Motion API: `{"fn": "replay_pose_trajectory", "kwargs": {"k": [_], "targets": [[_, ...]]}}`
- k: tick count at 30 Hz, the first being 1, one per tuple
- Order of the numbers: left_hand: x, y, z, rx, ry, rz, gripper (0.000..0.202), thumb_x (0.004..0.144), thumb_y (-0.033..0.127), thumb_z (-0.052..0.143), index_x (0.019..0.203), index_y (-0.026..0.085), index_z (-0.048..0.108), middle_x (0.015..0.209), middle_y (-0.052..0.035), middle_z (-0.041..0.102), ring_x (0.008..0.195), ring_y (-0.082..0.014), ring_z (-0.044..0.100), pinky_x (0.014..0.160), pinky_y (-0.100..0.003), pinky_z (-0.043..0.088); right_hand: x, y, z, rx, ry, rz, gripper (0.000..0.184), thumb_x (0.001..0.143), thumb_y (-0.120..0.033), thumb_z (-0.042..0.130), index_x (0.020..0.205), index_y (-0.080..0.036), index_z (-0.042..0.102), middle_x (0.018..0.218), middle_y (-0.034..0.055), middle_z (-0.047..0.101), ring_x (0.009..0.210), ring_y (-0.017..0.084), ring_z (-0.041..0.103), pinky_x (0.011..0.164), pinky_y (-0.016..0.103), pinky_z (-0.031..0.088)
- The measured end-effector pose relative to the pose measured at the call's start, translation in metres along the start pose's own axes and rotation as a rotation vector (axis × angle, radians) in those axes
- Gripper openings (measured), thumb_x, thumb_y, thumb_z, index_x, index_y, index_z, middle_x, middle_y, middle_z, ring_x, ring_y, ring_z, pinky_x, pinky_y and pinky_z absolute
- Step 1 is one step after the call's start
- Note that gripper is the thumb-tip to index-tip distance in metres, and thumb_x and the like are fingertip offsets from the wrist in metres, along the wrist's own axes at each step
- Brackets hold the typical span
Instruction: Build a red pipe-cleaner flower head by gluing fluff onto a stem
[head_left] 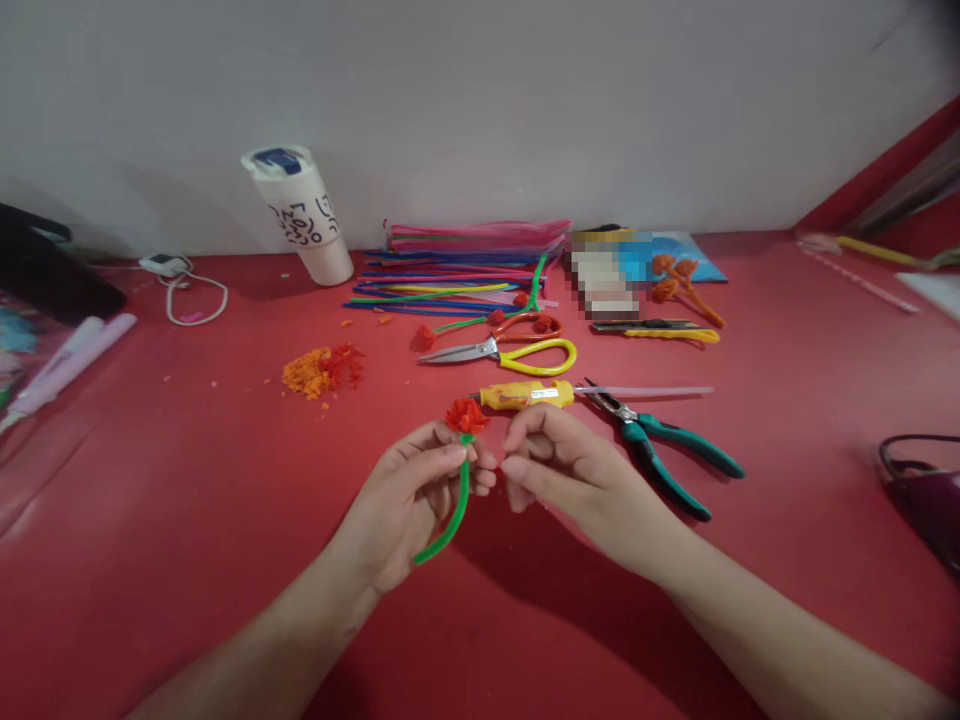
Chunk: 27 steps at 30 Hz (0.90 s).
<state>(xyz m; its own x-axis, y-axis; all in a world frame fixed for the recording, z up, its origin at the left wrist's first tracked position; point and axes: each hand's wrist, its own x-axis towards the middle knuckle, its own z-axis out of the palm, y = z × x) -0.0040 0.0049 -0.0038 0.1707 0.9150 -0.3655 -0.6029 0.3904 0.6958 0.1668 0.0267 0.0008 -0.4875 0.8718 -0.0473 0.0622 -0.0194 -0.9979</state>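
Observation:
My left hand [416, 495] pinches a pipe-cleaner flower [465, 425] by its green stem, which curves down across the palm; the red fuzzy head points up. Just to the right of the flower head, my right hand [559, 465] has its fingers curled together, fingertips close to the left hand's. Nothing I can make out shows in them. Both hands hover over the red table [187, 520]. A yellow glue gun [525, 395] lies just beyond the hands.
Teal-handled pliers [664, 445] lie right of my right hand. Yellow-handled scissors [506, 352], a heap of coloured pipe cleaners [457, 270], red and orange trimmings [322, 370], a white tumbler [300, 215], a yellow utility knife [656, 330] and a purple bag [926, 490] lie around.

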Motion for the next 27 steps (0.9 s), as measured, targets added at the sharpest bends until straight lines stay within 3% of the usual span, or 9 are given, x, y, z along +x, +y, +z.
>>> {"fn": "replay_pose_trajectory", "kwargs": {"k": [3,5,7,9,15,21,27], "targets": [[0.001,0.004,0.001,-0.041,0.065,0.028,0.012,0.071,0.007,0.064,0.062,0.014,0.06,0.065,-0.0034,0.068,0.057,-0.0107,0.064,0.06,-0.02,0.053,0.002,-0.002,-0.007,-0.277,0.162,0.023,0.026,0.088,-0.036,0.047,0.067,-0.02,0.047,0.05,-0.0053,0.045,0.048,0.009,0.044,0.049,0.023,0.036],[0.002,0.006,0.001,-0.062,0.08,0.036,0.014,0.072,0.006,0.063,0.061,0.013,0.059,0.065,-0.0037,0.068,0.056,-0.0104,0.064,0.06,-0.019,0.054,0.002,-0.003,-0.008,-0.469,0.207,0.034,0.025,0.085,-0.032,0.048,0.064,-0.02,0.051,0.049,-0.0057,0.04,0.048,0.009,0.039,0.047,0.023,0.031],[0.002,0.005,0.0,-0.079,0.075,0.032,0.013,0.072,0.006,0.062,0.062,0.013,0.06,0.066,-0.0043,0.068,0.058,-0.0109,0.065,0.062,-0.019,0.055,0.002,-0.004,-0.006,-0.546,0.184,0.004,0.011,0.081,-0.027,0.052,0.08,-0.019,0.06,0.05,-0.0073,0.036,0.047,0.01,0.037,0.047,0.022,0.03],[0.002,0.003,0.0,-0.087,0.064,0.014,0.01,0.073,0.007,0.062,0.064,0.012,0.062,0.068,-0.0047,0.069,0.06,-0.0114,0.066,0.063,-0.02,0.055,0.0,-0.004,-0.001,-0.57,0.171,-0.056,0.017,0.08,-0.026,0.054,0.094,-0.021,0.062,0.049,-0.0088,0.033,0.045,0.01,0.034,0.046,0.022,0.029],[-0.001,-0.002,0.002,-0.069,0.005,-0.016,0.011,0.075,0.007,0.061,0.065,0.012,0.064,0.068,-0.0039,0.069,0.057,-0.0103,0.063,0.061,-0.02,0.054,-0.009,-0.005,0.01,-0.711,0.2,-0.224,0.017,0.085,-0.025,0.051,0.08,-0.023,0.066,0.055,-0.0037,0.054,0.043,0.009,0.037,0.046,0.022,0.031],[-0.001,-0.008,-0.001,0.036,0.023,0.039,0.008,0.074,0.01,0.066,0.067,0.014,0.063,0.07,-0.0018,0.07,0.063,-0.0101,0.065,0.068,-0.02,0.053,-0.012,-0.011,0.006,-0.711,0.38,-0.245,0.015,0.084,-0.028,0.056,0.072,-0.021,0.062,0.045,-0.0078,0.038,0.04,0.007,0.033,0.042,0.02,0.027],[-0.004,-0.014,0.003,0.192,0.065,0.052,0.012,0.073,0.014,0.067,0.064,0.015,0.059,0.063,0.0009,0.067,0.061,-0.0091,0.062,0.067,-0.02,0.049,-0.01,-0.006,0.005,-0.844,0.322,-0.482,0.012,0.082,-0.013,0.052,0.076,-0.018,0.061,0.052,-0.0055,0.05,0.043,0.007,0.042,0.047,0.018,0.033]]}}
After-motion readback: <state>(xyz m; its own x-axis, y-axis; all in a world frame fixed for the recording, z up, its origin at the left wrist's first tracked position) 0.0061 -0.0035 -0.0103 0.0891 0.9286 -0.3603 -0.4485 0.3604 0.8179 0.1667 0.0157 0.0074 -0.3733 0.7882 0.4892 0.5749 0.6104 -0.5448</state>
